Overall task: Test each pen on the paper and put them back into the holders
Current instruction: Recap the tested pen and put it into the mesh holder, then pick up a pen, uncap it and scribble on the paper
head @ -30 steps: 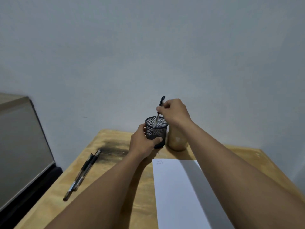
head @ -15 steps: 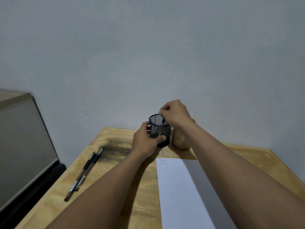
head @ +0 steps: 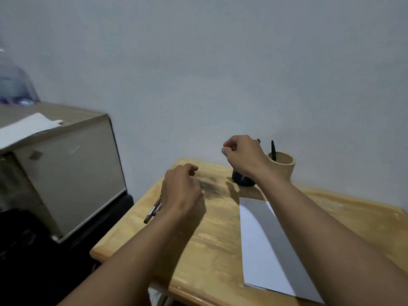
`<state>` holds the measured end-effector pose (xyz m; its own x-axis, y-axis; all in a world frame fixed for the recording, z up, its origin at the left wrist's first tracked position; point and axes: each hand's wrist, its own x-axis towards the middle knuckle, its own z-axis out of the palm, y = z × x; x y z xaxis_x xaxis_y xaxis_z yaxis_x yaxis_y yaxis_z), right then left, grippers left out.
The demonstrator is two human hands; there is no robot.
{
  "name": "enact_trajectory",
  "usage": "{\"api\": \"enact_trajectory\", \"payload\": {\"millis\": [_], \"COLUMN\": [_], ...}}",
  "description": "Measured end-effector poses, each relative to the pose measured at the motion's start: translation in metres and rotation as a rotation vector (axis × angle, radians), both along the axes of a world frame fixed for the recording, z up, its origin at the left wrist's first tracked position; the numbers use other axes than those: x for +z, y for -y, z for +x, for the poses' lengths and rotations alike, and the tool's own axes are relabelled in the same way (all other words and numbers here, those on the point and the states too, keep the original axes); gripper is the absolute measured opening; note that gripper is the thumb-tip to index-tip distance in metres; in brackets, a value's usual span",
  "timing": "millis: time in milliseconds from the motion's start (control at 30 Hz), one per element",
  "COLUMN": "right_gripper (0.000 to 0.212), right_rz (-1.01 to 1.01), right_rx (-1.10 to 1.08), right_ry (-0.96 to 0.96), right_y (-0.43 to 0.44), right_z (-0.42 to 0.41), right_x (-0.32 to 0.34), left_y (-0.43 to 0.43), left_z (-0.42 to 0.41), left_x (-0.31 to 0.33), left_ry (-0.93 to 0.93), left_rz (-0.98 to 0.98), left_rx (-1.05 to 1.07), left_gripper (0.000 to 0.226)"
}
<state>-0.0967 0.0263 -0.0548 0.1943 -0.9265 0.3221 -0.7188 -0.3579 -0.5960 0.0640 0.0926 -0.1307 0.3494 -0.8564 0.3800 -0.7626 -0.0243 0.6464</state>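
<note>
Leftmost, a grey cabinet (head: 66,171) is seen beside the desk (head: 212,246), with a white sheet (head: 26,129) lying on its top and a blurred clear container (head: 13,85) behind it. Near the desk's left edge two pens (head: 152,212) are laid side by side, their upper ends hidden by the left hand (head: 181,188). That hand is held above them, its fingers (head: 192,170) loosely curled with nothing gripped; whether the pens are touched cannot be told. A dark smudge (head: 209,187) is seen on the wood just right of it. Further right, the right hand (head: 242,155) is raised over the black mesh holder (head: 241,180), which is largely covered by the wrist; thumb and forefinger are drawn close together, and nothing can be seen between them. A pen tip (head: 258,140) shows just behind the knuckles. Just beside the mesh holder stands a tan holder (head: 283,167), in which one black pen (head: 273,150) is stood upright. In front of the holders, a white paper (head: 260,250) is laid flat on the desk, partly shaded by the right forearm.
</note>
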Motion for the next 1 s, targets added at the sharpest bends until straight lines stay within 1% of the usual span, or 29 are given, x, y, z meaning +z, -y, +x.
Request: {"api": "enact_trajectory", "payload": {"millis": [67, 167, 233, 333, 433, 600, 767, 867, 1000], "right_gripper": [0.024, 0.031, 0.032, 0.028, 0.031, 0.045, 0.032, 0.033, 0.028], "right_rz": [0.020, 0.084, 0.104, 0.038, 0.022, -0.023, -0.076, -0.074, -0.084], "right_rx": [0.074, 0.214, 0.288, 0.363, 0.423, 0.480, 0.442, 0.477, 0.486], "right_ry": [-0.043, -0.170, -0.223, -0.272, -0.335, -0.445, -0.439, -0.441, -0.473], "right_y": [-0.007, -0.019, -0.028, -0.035, -0.031, -0.021, -0.013, -0.013, -0.013], "right_z": [0.021, 0.052, 0.067, 0.083, 0.090, 0.088, 0.086, 0.089, 0.090], "right_x": [-0.015, -0.040, -0.056, -0.073, -0.084, -0.094, -0.102, -0.100, -0.097], "left_y": [-0.021, -0.043, -0.051, -0.057, -0.059, -0.057, -0.059, -0.059, -0.058], "left_z": [0.018, 0.034, 0.041, 0.044, 0.037, 0.037, 0.039, 0.038, 0.037], "left_x": [0.000, -0.002, -0.007, -0.014, -0.018, -0.019, -0.017, -0.016, -0.014], "left_ry": [0.142, 0.310, 0.378, 0.476, 0.561, 0.609, 0.619, 0.645, 0.667], "left_rz": [0.020, 0.107, 0.150, 0.219, 0.282, 0.297, 0.258, 0.268, 0.262], "left_rx": [0.076, 0.164, 0.176, 0.180, 0.171, 0.188, 0.220, 0.212, 0.175], "left_gripper": [0.032, 0.029, 0.031, 0.034, 0.035, 0.034, 0.026, 0.024, 0.026]}}
